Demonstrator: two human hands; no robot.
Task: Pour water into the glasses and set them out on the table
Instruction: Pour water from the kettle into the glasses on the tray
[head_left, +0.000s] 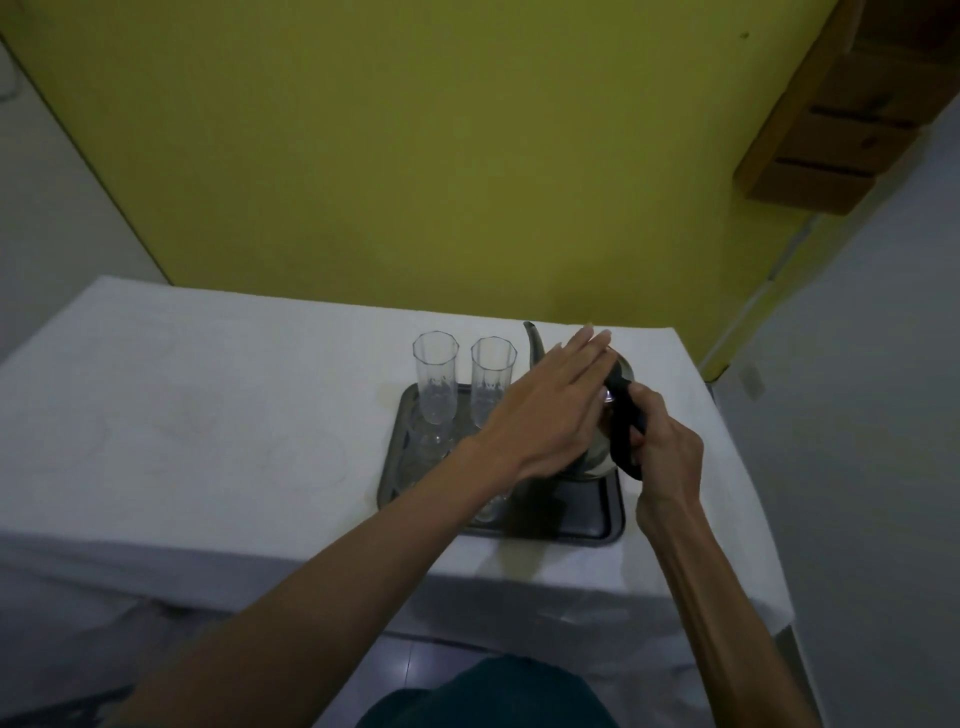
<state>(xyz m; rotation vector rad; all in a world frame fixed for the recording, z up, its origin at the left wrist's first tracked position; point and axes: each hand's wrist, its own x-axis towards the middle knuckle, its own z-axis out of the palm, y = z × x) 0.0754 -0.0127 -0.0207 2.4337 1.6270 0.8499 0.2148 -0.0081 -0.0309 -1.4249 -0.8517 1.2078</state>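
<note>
Currently the kettle (600, 452) is being held upright on the right half of the tray (582, 512). Contact between base and tray cannot be confirmed, since that area is being covered by the left grip (545, 410). The kettle's black handle (623, 436) is being grasped by the right grip (667, 447), with fingers curled round it from the right side. The left grip is being laid flat over the kettle's top, fingers straight and together, released, with nothing being clasped. The lid is being hidden underneath it. The spout (533, 340) is being pointed away from the person and is being seen just right of the rear glasses.

Two tall faceted glasses are being carried upright at the back of the tray, side by side and apart: rear left glass (435, 384) and rear right glass (492, 384). Water level in either cannot be told. A dimmer front left glass (431, 447) is being seen directly in front of the rear left one. Another front glass (488, 512) is being mostly hidden by the left forearm.

The tray is being carried by the tabletop (208, 415), toward its right side and near the front edge. The tabletop is being covered by a white cloth (519, 597) that is being draped over the front edge. Behind it, a yellow wall (415, 156) is being seen, with a wooden shelf unit (841, 130) at upper right.
</note>
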